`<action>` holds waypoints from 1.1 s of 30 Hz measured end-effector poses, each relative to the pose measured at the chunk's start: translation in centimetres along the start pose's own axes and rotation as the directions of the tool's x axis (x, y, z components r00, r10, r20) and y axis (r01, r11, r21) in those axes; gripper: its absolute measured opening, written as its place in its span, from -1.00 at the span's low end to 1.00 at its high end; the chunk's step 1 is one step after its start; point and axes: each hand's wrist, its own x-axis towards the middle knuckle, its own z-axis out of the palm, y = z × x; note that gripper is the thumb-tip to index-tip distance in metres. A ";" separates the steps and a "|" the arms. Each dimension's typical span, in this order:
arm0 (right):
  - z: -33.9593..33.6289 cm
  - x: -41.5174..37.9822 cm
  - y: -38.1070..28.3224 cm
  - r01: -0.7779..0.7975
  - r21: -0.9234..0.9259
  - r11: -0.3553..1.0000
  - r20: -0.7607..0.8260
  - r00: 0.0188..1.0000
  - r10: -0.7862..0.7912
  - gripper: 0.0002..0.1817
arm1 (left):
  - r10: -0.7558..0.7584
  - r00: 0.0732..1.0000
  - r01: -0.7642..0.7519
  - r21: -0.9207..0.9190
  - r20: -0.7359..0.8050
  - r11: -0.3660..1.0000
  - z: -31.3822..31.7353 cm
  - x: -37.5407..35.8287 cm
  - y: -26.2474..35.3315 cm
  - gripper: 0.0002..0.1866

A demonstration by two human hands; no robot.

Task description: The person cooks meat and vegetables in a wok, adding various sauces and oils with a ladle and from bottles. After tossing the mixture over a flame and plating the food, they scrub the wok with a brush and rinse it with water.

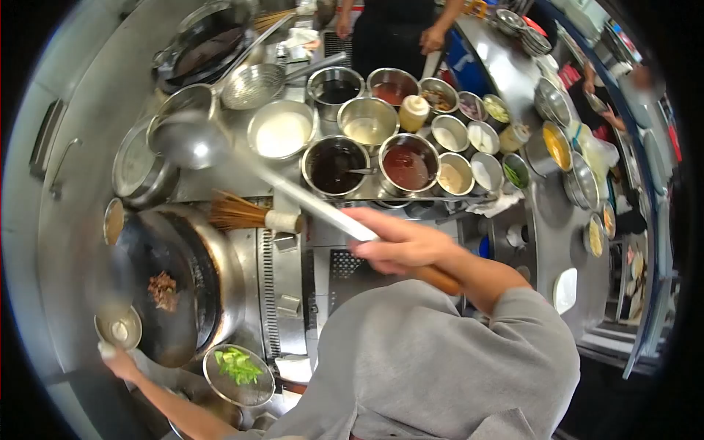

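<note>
My right hand [403, 246] is wrapped around the long handle of a ladle [315, 202], whose wooden end sticks out below my palm. The ladle's round metal head, blurred by motion, is above the deep pots at the upper left. At the lower left, my left hand [126, 365] is closed at the rim of a small metal bowl [130, 339] with something pale inside; its fingers are partly hidden. The bowl is beside a dark wok [180, 271], which holds a small heap of brown cooked pieces [163, 292]. Near the wok's front lies a strainer [213, 381] with green vegetable pieces [238, 367].
Across the wok stand several metal pots of sauces [336, 167] and a squeeze bottle [413, 114]. A bamboo brush [246, 213] lies by the wok, and a skimmer [253, 86] rests behind. Another person [392, 37] stands opposite. On the right counter is a white plate [565, 290].
</note>
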 end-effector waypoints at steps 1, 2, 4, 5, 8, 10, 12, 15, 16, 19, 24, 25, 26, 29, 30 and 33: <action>-0.6 -2.6 -0.8 -0.025 0.060 0.998 -0.122 0.992 0.032 -0.21 | -0.021 1.000 0.022 -0.143 0.009 0.989 1.1 1.2 -2.0 -0.47; -1.2 -4.8 -1.3 -0.017 0.120 0.993 -0.228 0.973 0.045 -0.22 | -0.140 0.986 0.158 -0.251 0.087 0.955 0.0 0.6 -1.0 -0.50; -3.6 -11.9 -0.8 -0.033 0.229 0.973 -0.386 0.914 0.122 -0.24 | -0.308 0.911 0.399 -0.395 0.275 0.828 -3.6 -4.0 1.8 -0.50; -4.4 -13.3 0.0 0.002 0.253 0.967 -0.435 0.894 0.112 -0.25 | -0.361 0.872 0.484 -0.486 0.330 0.728 -3.4 -4.0 1.2 -0.47; -6.4 -15.0 1.5 0.169 0.370 0.913 -0.565 0.822 0.077 -0.30 | -0.432 0.775 0.630 -0.622 0.461 0.465 -0.6 -5.2 1.7 -0.47; -9.2 -13.5 2.8 0.360 0.490 0.794 -0.569 0.822 -0.022 -0.34 | -0.416 0.745 0.667 -0.595 0.522 0.448 -2.0 -7.3 6.9 -0.52; -12.7 -11.2 1.8 0.413 0.463 0.784 -0.554 0.825 -0.107 -0.38 | -0.365 0.734 0.678 -0.591 0.573 0.436 -1.1 -8.0 7.7 -0.53; -19.1 -8.1 -0.9 0.170 0.026 0.985 -0.516 0.847 -0.132 -0.35 | -0.302 0.799 0.600 -0.646 0.520 0.472 0.8 -7.6 8.0 -0.54; -20.2 -7.6 -1.6 0.013 -0.114 0.993 -0.574 0.815 -0.077 -0.32 | -0.302 0.795 0.604 -0.645 0.525 0.469 0.6 -7.8 8.2 -0.55; -22.9 -6.6 -2.9 -0.245 -0.396 0.885 -0.606 0.794 -0.051 -0.38 | -0.299 0.817 0.572 -0.624 0.494 0.532 -1.3 -9.1 8.9 -0.56; -24.6 -5.9 -3.0 -0.314 -0.421 0.851 -0.579 0.815 0.014 -0.36 | -0.242 0.894 0.426 -0.551 0.376 0.717 -4.3 -11.3 7.5 -0.52; -24.9 -5.7 -3.0 -0.287 -0.369 0.884 -0.571 0.821 0.028 -0.33 | -0.229 0.910 0.389 -0.522 0.346 0.759 -5.2 -12.0 7.9 -0.51; -25.0 -5.8 -3.2 -0.234 -0.228 0.945 -0.573 0.817 0.064 -0.43 | -0.252 0.897 0.419 -0.514 0.363 0.749 -6.0 -12.5 8.2 -0.51; -26.3 -6.1 -3.4 -0.128 0.024 0.991 -0.558 0.821 0.120 -0.57 | -0.314 0.863 0.488 -0.489 0.396 0.723 -7.1 -13.7 9.4 -0.50; -26.7 -6.2 -3.3 -0.107 0.062 0.992 -0.539 0.833 0.123 -0.68 | -0.331 0.857 0.499 -0.477 0.394 0.724 -7.2 -14.0 9.6 -0.49; -27.0 -5.9 -3.5 -0.144 -0.015 0.989 -0.536 0.837 0.114 -0.71 | -0.337 0.870 0.481 -0.472 0.359 0.739 -7.1 -14.5 9.3 -0.48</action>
